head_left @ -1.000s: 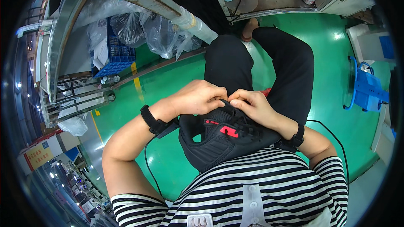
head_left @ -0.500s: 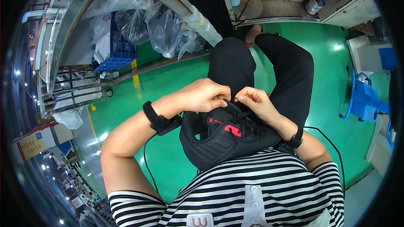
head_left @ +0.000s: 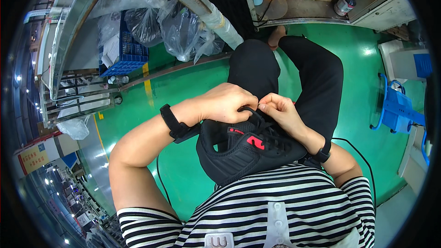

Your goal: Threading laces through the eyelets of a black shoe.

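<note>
Head view: black shoe [head_left: 239,154] with red tongue patch rests on lap; left hand [head_left: 227,103] and right hand [head_left: 282,112] pinch its laces [head_left: 254,115].

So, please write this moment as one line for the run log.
left hand: pinching laces | right hand: pinching laces | black shoe: on lap, heel toward chest | floor: green

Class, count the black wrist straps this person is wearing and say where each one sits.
2. One black wrist strap is on the left forearm, just behind the left hand. The other is on the right wrist, below the right hand, beside the black shoe.
</note>
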`<state>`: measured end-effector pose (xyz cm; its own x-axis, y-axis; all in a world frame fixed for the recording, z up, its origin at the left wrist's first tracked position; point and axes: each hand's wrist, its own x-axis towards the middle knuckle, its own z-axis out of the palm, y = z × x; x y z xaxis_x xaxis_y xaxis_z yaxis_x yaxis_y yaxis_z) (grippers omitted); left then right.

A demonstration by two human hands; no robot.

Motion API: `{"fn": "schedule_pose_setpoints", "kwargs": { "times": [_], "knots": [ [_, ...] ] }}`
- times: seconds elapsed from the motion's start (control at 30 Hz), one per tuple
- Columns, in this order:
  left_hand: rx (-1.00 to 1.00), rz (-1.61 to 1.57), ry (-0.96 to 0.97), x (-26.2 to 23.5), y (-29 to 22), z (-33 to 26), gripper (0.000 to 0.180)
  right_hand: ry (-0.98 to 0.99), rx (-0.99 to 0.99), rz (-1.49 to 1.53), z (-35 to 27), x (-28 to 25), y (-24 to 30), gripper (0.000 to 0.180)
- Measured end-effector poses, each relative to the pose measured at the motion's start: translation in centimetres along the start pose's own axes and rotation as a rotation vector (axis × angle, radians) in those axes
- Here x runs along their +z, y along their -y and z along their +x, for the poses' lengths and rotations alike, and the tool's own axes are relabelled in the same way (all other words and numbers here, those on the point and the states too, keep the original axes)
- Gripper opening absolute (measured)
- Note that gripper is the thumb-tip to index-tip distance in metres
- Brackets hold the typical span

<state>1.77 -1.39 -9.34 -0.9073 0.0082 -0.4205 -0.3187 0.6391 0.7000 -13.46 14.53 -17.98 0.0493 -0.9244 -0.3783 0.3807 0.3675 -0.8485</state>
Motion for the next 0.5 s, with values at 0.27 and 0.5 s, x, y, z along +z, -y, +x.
{"fn": "schedule_pose_setpoints", "kwargs": {
  "times": [0.27, 0.5],
  "knots": [
    [-0.118, -0.289, 0.091, 0.4, 1.8, 0.2, 0.015, 0.026, -0.006, 0.002, -0.2, 0.4, 0.6, 0.008],
    [-0.173, -0.426, 0.11, 0.4, 2.3, 0.4, 0.018, 0.004, 0.027, -0.061, -0.5, 0.1, 0.7, 0.009]
  ]
}}
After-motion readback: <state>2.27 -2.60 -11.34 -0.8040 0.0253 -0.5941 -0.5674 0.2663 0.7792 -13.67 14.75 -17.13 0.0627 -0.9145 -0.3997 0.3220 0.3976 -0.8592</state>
